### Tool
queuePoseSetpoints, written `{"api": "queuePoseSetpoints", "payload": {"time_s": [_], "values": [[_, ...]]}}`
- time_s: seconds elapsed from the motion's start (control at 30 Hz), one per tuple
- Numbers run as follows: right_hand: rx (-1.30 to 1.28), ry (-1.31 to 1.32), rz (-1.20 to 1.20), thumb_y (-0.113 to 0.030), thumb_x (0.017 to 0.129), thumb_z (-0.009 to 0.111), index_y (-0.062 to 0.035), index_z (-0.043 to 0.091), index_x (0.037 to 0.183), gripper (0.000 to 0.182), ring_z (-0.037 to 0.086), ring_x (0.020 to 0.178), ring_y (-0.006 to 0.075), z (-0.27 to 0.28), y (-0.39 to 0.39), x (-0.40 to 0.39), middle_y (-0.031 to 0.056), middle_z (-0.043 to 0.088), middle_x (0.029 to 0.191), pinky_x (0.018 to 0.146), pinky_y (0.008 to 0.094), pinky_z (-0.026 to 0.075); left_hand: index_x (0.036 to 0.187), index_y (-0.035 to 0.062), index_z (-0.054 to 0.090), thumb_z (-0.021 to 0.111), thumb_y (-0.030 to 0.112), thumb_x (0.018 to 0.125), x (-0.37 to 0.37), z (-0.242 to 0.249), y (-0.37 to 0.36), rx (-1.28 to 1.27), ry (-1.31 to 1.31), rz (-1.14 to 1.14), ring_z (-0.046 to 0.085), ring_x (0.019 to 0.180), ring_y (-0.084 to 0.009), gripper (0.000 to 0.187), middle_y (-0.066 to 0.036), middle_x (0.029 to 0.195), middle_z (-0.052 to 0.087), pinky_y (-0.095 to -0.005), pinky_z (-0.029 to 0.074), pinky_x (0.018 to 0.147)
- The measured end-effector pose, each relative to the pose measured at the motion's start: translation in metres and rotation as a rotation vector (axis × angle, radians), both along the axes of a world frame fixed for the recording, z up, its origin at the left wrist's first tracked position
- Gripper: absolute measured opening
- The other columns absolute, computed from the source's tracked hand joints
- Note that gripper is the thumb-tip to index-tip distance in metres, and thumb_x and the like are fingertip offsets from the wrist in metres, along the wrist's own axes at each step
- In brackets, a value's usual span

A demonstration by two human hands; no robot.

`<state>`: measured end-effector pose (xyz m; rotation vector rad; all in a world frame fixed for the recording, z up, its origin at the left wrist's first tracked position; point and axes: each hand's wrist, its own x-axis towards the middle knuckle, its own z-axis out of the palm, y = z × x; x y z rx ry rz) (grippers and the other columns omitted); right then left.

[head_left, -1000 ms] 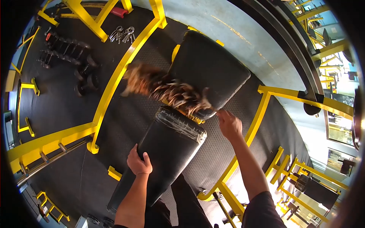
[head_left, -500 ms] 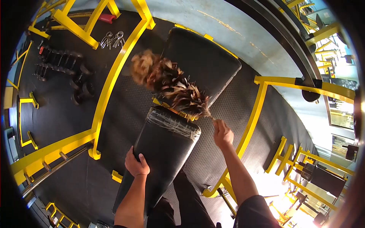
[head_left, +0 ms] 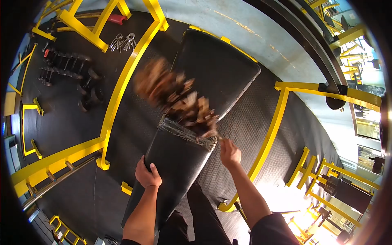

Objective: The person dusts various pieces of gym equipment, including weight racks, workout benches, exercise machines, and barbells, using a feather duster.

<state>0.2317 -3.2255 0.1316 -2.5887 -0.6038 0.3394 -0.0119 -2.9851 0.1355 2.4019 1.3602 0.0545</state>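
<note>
A brown feather duster (head_left: 179, 98), blurred by motion, extends up and left from my right hand (head_left: 230, 153), whose fingers are wrapped round its thin handle. Its feathers lie over the gap between two black bench pads and the worn, frayed top edge of the nearer pad (head_left: 175, 163). The farther pad (head_left: 216, 65) slants away toward the wall. My left hand (head_left: 148, 173) rests on the left edge of the nearer pad, thumb apart from the fingers, holding nothing.
Yellow frame bars stand on the left (head_left: 118, 94) and right (head_left: 271, 134) of the bench. Dumbbells (head_left: 67, 65) and metal clips (head_left: 122, 42) lie on the floor at the left. A curved black beam (head_left: 302, 32) hangs at upper right. Gym machines stand at lower right.
My right hand has moved down and slightly left with the duster, whose feathers now reach over the nearer pad's frayed edge. My left hand has stayed in place on the pad.
</note>
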Motion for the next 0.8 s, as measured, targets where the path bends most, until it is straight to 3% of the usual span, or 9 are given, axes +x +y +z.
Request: {"api": "queuePoseSetpoints", "payload": {"time_s": [0.07, 0.13, 0.27, 0.33, 0.47, 0.57, 0.67, 0.73, 0.8], "values": [[0.008, 0.024, 0.016, -0.023, 0.096, 0.055, -0.0147, 0.056, 0.102, 0.01, 0.064, 0.077, 0.0422, -0.005, 0.001, -0.002, 0.0149, 0.065, 0.089, 0.065, 0.0533, 0.051, 0.13, 0.0046, 0.051, 0.043, 0.044, 0.093, -0.001, 0.0, 0.0, -0.013, -0.011, 0.01, 0.056, 0.112, -0.0379, 0.055, -0.016, 0.123, 0.059, -0.0496, 0.041, 0.097], [-0.099, -0.024, -0.165, -0.021, 0.096, 0.053, -0.0148, 0.056, 0.099, 0.007, 0.064, 0.077, 0.0429, -0.026, -0.014, 0.008, 0.0162, 0.064, 0.086, 0.065, 0.0539, 0.05, 0.13, 0.0045, 0.052, 0.043, 0.044, 0.093, -0.003, -0.003, 0.0, 0.009, -0.024, -0.004, 0.056, 0.111, -0.0381, 0.054, -0.016, 0.123, 0.059, -0.0497, 0.042, 0.096], [0.048, -0.034, -0.701, -0.024, 0.101, 0.046, -0.006, 0.052, 0.093, 0.021, 0.062, 0.067, 0.0427, -0.022, -0.037, 0.053, 0.0236, 0.062, 0.077, 0.058, 0.0496, 0.046, 0.13, 0.0047, 0.052, 0.045, 0.042, 0.092, -0.001, 0.0, 0.002, -0.016, -0.023, 0.0, 0.056, 0.109, -0.038, 0.054, -0.017, 0.122, 0.059, -0.0499, 0.041, 0.096], [0.076, -0.139, -0.738, -0.026, 0.102, 0.044, -0.0059, 0.053, 0.096, 0.023, 0.064, 0.07, 0.0408, -0.019, -0.045, 0.076, 0.023, 0.062, 0.078, 0.062, 0.0496, 0.047, 0.13, 0.0051, 0.052, 0.046, 0.043, 0.091, -0.001, 0.001, 0.001, -0.01, -0.014, 0.011, 0.056, 0.109, -0.0378, 0.055, -0.017, 0.122, 0.059, -0.0499, 0.041, 0.096], [0.014, 0.043, -0.623, -0.028, 0.101, 0.044, -0.0067, 0.053, 0.101, 0.023, 0.064, 0.076, 0.041, 0.015, -0.015, 0.082, 0.0203, 0.063, 0.083, 0.066, 0.0506, 0.049, 0.132, 0.0063, 0.052, 0.047, 0.044, 0.09, -0.003, -0.002, 0.002, 0.0, -0.002, 0.019, 0.056, 0.111, -0.0369, 0.057, -0.016, 0.122, 0.06, -0.0497, 0.04, 0.097], [-0.096, 0.077, 0.039, -0.031, 0.1, 0.047, -0.0113, 0.054, 0.104, 0.022, 0.067, 0.081, 0.0363, 0.024, 0.024, 0.068, 0.0151, 0.065, 0.091, 0.066, 0.0499, 0.053, 0.131, 0.0066, 0.052, 0.044, 0.046, 0.091, -0.003, -0.002, 0.002, 0.002, -0.016, 0.021, 0.056, 0.11, -0.0366, 0.057, -0.016, 0.122, 0.06, -0.0496, 0.04, 0.097], [-0.238, -0.079, 0.352, -0.035, 0.099, 0.048, -0.0179, 0.056, 0.107, 0.02, 0.068, 0.083, 0.0329, 0.027, 0.054, 0.097, 0.0121, 0.065, 0.09, 0.067, 0.0477, 0.056, 0.13, 0.0065, 0.053, 0.041, 0.049, 0.093, -0.002, -0.003, 0.001, 0.01, -0.039, 0.016, 0.057, 0.11, -0.0364, 0.057, -0.016, 0.122, 0.06, -0.0494, 0.041, 0.096], [-0.359, -0.062, 0.27, -0.035, 0.1, 0.046, -0.0179, 0.057, 0.112, 0.024, 0.068, 0.087, 0.0357, 0.046, 0.066, 0.13, 0.0142, 0.067, 0.095, 0.07, 0.0481, 0.056, 0.13, 0.0064, 0.053, 0.039, 0.05, 0.094, -0.003, -0.005, 0.002, 0.022, -0.034, -0.002, 0.057, 0.11, -0.0363, 0.058, -0.016, 0.122, 0.06, -0.0493, 0.041, 0.096], [-0.248, -0.08, -0.022, -0.034, 0.101, 0.041, -0.0152, 0.058, 0.114, 0.028, 0.067, 0.093, 0.0371, 0.04, 0.057, 0.167, 0.0182, 0.068, 0.101, 0.073, 0.0485, 0.056, 0.13, 0.0063, 0.053, 0.038, 0.051, 0.095, -0.004, -0.006, 0.0, 0.038, -0.026, -0.002, 0.057, 0.11, -0.0362, 0.059, -0.016, 0.122, 0.06, -0.0492, 0.041, 0.095]]}}
